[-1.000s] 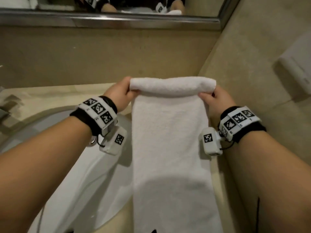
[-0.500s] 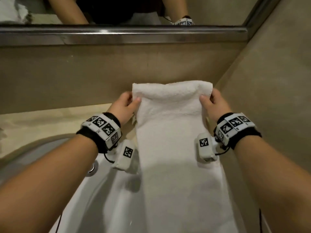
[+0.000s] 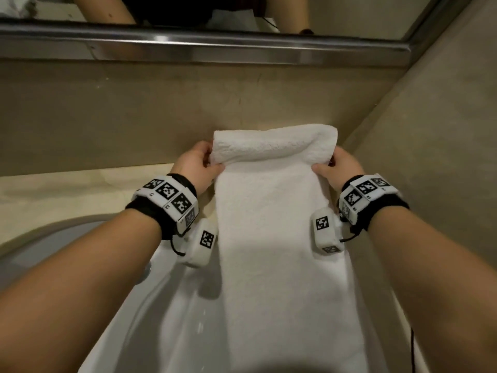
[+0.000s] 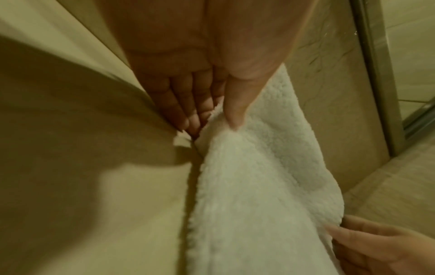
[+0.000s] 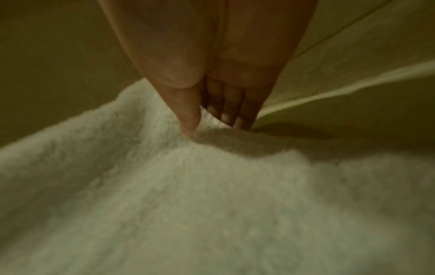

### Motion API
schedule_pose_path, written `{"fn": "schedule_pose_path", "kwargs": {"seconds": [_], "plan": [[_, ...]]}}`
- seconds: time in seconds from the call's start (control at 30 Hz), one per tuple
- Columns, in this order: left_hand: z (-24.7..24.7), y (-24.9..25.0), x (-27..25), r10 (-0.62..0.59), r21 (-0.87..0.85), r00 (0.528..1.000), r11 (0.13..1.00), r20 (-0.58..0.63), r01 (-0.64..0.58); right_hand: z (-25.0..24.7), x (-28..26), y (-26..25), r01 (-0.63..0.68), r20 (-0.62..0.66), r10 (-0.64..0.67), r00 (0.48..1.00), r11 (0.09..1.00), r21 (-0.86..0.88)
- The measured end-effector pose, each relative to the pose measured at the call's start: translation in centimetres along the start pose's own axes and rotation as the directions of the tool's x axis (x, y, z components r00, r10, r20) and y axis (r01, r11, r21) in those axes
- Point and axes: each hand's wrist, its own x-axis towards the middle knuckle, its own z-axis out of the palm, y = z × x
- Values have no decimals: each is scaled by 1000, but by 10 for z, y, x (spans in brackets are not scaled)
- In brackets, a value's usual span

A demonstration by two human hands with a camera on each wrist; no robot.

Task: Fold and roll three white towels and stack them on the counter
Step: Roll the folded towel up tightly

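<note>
Both my hands pinch the rolled far end of a long white terry towel [image 3: 271, 238] laid across a white ceramic basin [image 3: 161, 319].

The towel runs lengthwise over the right side of the basin and onto the beige stone counter [image 3: 67, 189], its far end turned over into a low roll against the beige backsplash wall [image 3: 134, 109], below the steel-framed mirror [image 3: 188, 47]. My left hand [image 3: 195, 166] pinches the roll's left edge, thumb on top and fingers [image 4: 186, 111] tucked beneath; my right hand [image 3: 340, 168] pinches the right edge the same way, thumb [image 5: 189, 115] pressed into the pile. Marker-tagged black bands [image 3: 168, 200] wrap both wrists.
</note>
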Motion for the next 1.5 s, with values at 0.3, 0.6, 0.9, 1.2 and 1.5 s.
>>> {"fn": "schedule_pose_path", "kwargs": {"seconds": [0.3,0.6,0.9,1.2,1.5], "plan": [[-14,0,-57,-15,4,999,1000,-37,15,-33,-55,3,-17,-98,24,995,997,69],[13,17,-267,274,398,873,806,404,-437,-40,-248,50,359,96,-357,929,933,2],[82,-26,-413,273,462,685,568,676,-682,2,-414,145,462,473,-344,811,873,-156],[97,-25,-415,225,542,775,601,591,-587,23,-449,165,627,458,-459,762,698,-344],[83,-9,-429,177,315,854,877,489,-362,23,-437,151,488,376,-376,847,830,-269]]}}
